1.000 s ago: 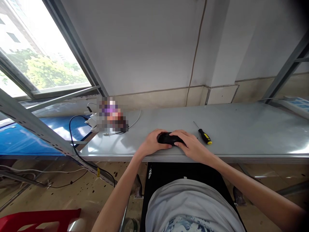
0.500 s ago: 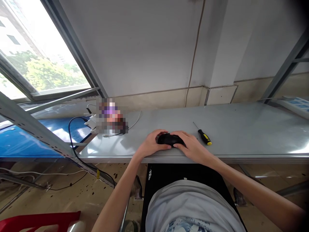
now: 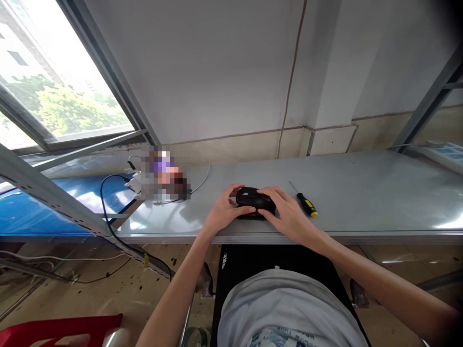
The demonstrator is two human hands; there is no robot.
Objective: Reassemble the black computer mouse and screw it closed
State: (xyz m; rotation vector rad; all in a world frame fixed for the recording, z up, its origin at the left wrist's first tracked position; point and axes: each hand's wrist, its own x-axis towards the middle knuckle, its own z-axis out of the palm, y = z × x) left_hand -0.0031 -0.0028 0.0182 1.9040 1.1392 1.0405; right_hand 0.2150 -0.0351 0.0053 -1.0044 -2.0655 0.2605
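A black computer mouse is between my hands, close to the front edge of the grey table. Its glossy top cover is raised apart from the dark base, part of which shows underneath on the tabletop. My left hand grips the cover's left end, thumb along the near side and fingers at the far side. At the right end my right hand holds the same cover between thumb and fingers. To the right of that hand lies a black-and-yellow screwdriver, its thin shaft pointing away from me.
Pixelated clutter with cables stands at the table's back left. A black cable hangs past the metal upright on the left. A red plastic stool is on the floor at lower left. Flat pale-blue panels rest far right.
The mouse's top cover has come up and away from the base, moving slightly upward with both my hands on it. The base now shows below. The screwdriver has stayed put.
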